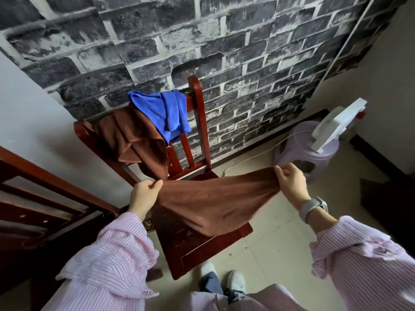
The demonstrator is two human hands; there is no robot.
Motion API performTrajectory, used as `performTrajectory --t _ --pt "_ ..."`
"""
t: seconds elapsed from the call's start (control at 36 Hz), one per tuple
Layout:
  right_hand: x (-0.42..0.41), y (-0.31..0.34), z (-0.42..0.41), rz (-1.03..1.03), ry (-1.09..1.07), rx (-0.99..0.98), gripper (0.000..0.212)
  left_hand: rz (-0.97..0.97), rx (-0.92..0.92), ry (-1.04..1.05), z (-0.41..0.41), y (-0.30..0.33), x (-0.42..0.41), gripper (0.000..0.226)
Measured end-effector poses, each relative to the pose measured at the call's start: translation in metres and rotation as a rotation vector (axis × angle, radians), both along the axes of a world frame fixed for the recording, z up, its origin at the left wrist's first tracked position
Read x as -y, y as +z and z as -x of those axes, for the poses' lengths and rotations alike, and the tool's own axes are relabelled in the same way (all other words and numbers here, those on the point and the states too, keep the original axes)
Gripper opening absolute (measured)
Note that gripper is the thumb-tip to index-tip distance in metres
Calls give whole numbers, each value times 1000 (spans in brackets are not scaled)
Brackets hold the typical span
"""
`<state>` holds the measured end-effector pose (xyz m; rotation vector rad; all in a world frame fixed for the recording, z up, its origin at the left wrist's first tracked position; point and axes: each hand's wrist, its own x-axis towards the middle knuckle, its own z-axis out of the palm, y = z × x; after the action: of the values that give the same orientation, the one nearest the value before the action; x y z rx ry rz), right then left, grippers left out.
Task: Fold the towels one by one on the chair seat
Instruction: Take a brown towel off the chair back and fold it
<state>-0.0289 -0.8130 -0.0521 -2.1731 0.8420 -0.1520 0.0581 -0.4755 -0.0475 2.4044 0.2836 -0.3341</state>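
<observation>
Step in hand: spreading first towel before fold. Left hand [144, 193] pinches one top corner of brown towel [215, 198]; right hand [290, 181] pinches other corner. Towel stretched between hands, hanging above chair seat [197, 248], lower edge draped onto it. Second brown towel [134, 140] and blue towel [164, 111] wait on chair back. Next move likely: lower towel flat onto seat, keep corners aligned, then fold in half.

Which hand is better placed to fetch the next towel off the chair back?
Left. The left hand pinches its corner beside the draped brown towel; the right hand is further away.
</observation>
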Motion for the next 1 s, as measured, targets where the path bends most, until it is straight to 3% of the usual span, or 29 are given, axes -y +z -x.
performTrajectory --t 0.25,0.36,0.44,0.5,0.56,0.61,0.72,0.89,1.0 --pt "5 -21 26 -30 216 -369 18 -88 -225 -142 26 -18 -16 20" --pt "2 -28 36 -33 338 -561 15 -131 -332 -213 39 -26 -21 28" --pt "0 -29 35 -58 403 -689 14 -47 -412 -149 42 -32 -25 18" --pt "-2 -30 30 -87 398 -722 18 112 -462 -24 43 -33 -25 9" --pt "-4 -31 26 -114 367 -662 20 332 -481 120 43 -32 -24 5" --pt "-9 -29 21 -123 346 -581 26 452 -443 161 42 -33 -24 14" --pt "-18 -26 9 -59 340 -426 41 351 -287 126 34 -40 -25 28" --pt "-30 -14 -21 17 240 -149 36 240 47 122 7 -20 -18 17" --pt "-37 -1 -34 -14 183 -32 33 261 138 112 -2 -11 -31 18"
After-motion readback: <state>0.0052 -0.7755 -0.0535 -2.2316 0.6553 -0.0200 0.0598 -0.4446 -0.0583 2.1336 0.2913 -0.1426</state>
